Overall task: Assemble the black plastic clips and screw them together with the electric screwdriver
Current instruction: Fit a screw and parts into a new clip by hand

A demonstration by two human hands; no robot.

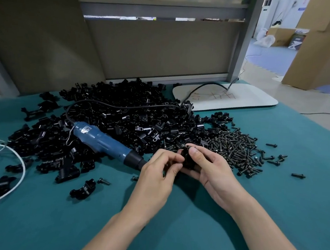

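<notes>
- Black plastic clips [121,111] are heaped at the far middle of the worktop [221,228]. Where is the one being assembled?
- It is held just above the cloth, near the middle, in front of the heap. One clip [188,159] is gripped in the right hand [212,170], with the thumb pressed on its top and the fingers curled beneath. The left hand [156,175] is curled against its left side, fingertips pinched at it. Whether a screw is pinched there too cannot be told.
- What is the step judged to be?
- Mating the halves, or seating a screw, before driving. The electric screwdriver [103,142] is laid to the left, untouched, its tip hidden behind the left hand.
- How is it done well?
- The halves should be lined up until the screw holes are matched, then squeezed firmly so that nothing is shifted. A screw from the pile of screws [237,150], just right of the hands, should be started straight by the fingers. Only then should the driver be taken up, set squarely on the screw head, and stopped once the halves are drawn tight; the plastic is likely to be stripped by overdriving.
- Anything to be minded?
- The black cord [122,104] is draped over the heap, so loose clips may be dragged when the tool is raised.
</notes>
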